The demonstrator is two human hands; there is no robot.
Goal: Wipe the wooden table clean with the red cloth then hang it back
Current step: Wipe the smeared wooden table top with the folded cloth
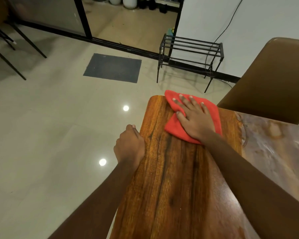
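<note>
The wooden table (171, 178) runs from the lower middle up to a rounded far corner. A red cloth (173, 130) lies flat near that far corner, one tip hanging over the far edge. My right hand (193, 118) presses flat on the cloth with fingers spread and the thumb tucked into a fold. My left hand (129, 145) is curled over the table's left edge, its fingers hidden under the rim.
A brown chair back (269, 80) stands at the table's far right side. A black metal rack (190, 56) stands by the white wall beyond the table. A dark mat (112, 68) lies on the glossy tiled floor, and black chair legs (16, 54) stand at far left.
</note>
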